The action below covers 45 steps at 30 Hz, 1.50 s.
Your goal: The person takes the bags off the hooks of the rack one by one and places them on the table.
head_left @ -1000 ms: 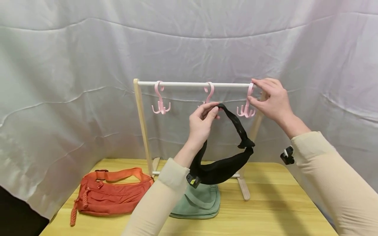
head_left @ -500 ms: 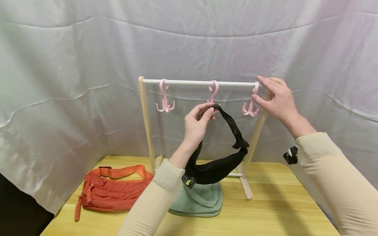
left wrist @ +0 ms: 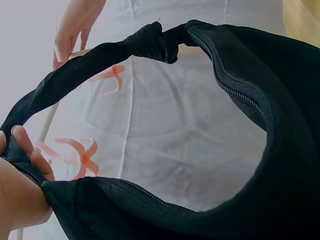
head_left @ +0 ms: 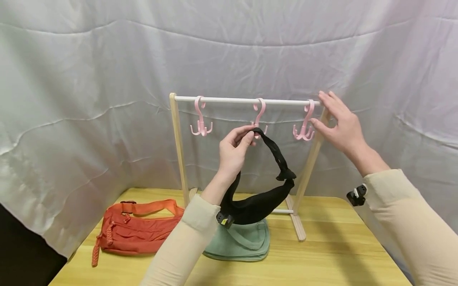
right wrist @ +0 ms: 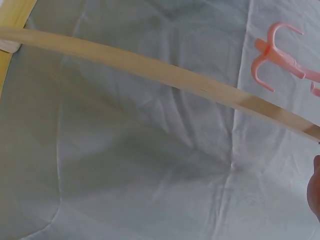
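My left hand (head_left: 233, 153) pinches the strap of a black bag (head_left: 255, 206) between thumb and fingers. The bag hangs in a loop in front of the rack, with a knot in its strap and a zipper edge (left wrist: 240, 95) in the left wrist view. Behind those fingers is the middle pink hook (head_left: 260, 113), partly hidden. At the rack's right end my right hand (head_left: 343, 127) has its fingers extended by the top corner. Its thumb is close to the right pink hook (head_left: 306, 123); whether they touch I cannot tell.
The rack's white bar (head_left: 229, 100) also carries a left pink hook (head_left: 200, 119). An orange-red bag (head_left: 139, 234) lies at the left of the wooden table (head_left: 322, 258). A green bag (head_left: 243, 246) lies below the black one. Grey cloth (head_left: 229, 47) hangs behind.
My right hand has let go of the right hook and moved right to the rack's end. My left hand has shifted slightly left with the black bag.
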### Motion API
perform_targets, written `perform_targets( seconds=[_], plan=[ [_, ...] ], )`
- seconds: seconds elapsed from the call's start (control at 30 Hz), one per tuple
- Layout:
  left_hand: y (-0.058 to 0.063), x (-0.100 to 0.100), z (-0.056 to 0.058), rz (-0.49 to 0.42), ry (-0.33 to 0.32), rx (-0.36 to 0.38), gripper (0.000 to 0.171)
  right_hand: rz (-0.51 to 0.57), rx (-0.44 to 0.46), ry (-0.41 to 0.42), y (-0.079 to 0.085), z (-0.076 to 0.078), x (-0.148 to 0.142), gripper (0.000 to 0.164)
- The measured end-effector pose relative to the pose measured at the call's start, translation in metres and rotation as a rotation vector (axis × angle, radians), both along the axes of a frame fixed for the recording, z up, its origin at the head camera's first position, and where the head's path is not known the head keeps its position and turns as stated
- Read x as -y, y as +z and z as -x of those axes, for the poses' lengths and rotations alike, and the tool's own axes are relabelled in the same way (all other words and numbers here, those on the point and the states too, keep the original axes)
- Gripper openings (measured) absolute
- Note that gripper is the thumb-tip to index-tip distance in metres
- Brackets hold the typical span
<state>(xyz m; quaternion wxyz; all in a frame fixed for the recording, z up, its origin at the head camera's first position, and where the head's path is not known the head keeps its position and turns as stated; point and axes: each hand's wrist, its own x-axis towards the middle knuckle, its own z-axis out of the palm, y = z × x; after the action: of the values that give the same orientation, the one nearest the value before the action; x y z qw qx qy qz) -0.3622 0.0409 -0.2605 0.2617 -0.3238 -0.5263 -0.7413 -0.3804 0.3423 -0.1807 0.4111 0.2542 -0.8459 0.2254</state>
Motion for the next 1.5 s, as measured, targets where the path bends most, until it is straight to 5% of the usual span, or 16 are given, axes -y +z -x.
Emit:
perform_targets(
  seconds=[0.4, 0.9, 1.5],
  plan=[
    [-0.01, 0.005, -0.001, -0.007, 0.026, 0.053, 0.025, 0.057, -0.13, 0.074, -0.032, -0.01, -0.007, 0.071],
    [-0.015, 0.014, -0.006, -0.024, 0.04, 0.073, 0.025, 0.13, -0.16, 0.094, -0.082, -0.023, -0.012, 0.069],
    [-0.017, 0.018, -0.011, -0.041, 0.049, 0.091, 0.024, 0.169, -0.159, 0.249, -0.141, -0.04, 0.012, 0.071]
  ],
)
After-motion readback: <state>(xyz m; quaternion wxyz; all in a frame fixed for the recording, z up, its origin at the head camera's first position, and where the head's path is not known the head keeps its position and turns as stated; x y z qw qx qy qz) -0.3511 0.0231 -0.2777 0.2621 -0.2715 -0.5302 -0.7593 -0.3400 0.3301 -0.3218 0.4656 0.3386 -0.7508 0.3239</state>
